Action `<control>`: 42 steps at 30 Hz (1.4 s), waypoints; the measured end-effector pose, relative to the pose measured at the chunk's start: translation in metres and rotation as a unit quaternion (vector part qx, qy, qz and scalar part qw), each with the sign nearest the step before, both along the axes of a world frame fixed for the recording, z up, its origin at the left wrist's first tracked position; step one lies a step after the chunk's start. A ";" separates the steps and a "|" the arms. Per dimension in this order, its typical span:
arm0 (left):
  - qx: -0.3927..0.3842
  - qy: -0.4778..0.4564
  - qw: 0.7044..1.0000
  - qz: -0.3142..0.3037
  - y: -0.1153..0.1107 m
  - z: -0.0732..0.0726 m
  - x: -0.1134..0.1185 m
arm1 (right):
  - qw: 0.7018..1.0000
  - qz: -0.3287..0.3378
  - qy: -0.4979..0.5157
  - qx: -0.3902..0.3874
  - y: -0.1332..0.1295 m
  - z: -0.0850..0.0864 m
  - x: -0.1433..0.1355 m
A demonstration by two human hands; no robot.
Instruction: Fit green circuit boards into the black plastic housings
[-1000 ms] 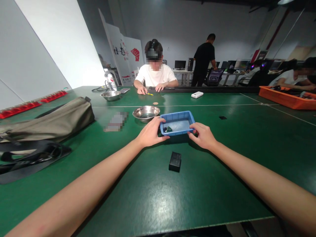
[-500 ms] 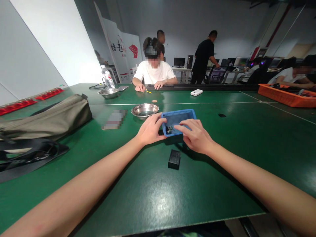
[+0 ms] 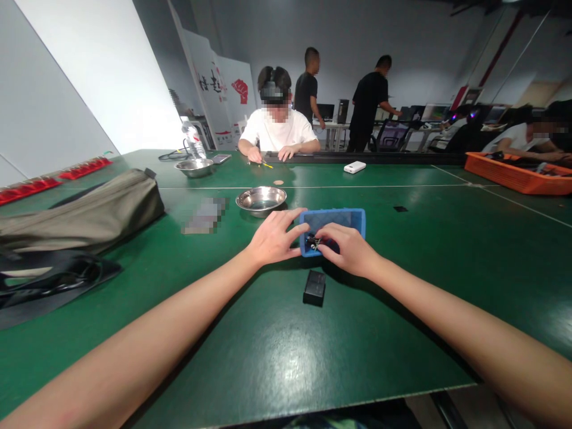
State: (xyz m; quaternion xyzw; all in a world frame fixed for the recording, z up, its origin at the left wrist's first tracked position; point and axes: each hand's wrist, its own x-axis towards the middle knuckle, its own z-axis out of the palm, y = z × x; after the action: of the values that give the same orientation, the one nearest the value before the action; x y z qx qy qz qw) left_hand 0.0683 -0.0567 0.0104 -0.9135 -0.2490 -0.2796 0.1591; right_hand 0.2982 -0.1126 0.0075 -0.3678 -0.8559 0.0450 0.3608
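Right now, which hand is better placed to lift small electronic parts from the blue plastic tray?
Right hand, I'd judge: it reaches inside the blue plastic tray, with thumb and fingertips at the small electronic parts. The left hand holds the tray's left end, so it seems better for steadying.

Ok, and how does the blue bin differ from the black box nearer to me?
The blue bin is wider; the black box is narrower. The blue bin is open-topped with small parts inside, while the black box shows a flat top. The left hand holds the blue bin; no hand touches the black box. Both look roughly rectangular.
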 end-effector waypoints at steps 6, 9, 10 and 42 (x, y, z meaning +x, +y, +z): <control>-0.012 0.010 1.000 0.009 -0.001 0.000 0.001 | 0.999 -0.005 0.021 -0.038 -0.001 0.003 -0.001; -0.010 0.013 1.000 0.015 -0.001 0.000 0.001 | 0.997 -0.017 0.046 -0.059 -0.001 0.002 -0.002; -0.006 0.015 1.000 0.016 -0.001 0.000 0.001 | 0.995 -0.021 0.060 -0.071 -0.001 0.002 -0.002; -0.089 -0.083 0.984 0.127 0.008 0.000 -0.003 | 0.947 0.061 0.095 -0.302 -0.007 0.000 0.020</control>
State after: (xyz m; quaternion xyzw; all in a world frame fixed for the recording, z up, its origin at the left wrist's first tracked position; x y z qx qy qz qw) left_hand 0.0650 -0.0490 0.0101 -0.8583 -0.3997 -0.3089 0.0897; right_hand 0.3183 -0.1200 0.0073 -0.4008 -0.7849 0.3577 0.3087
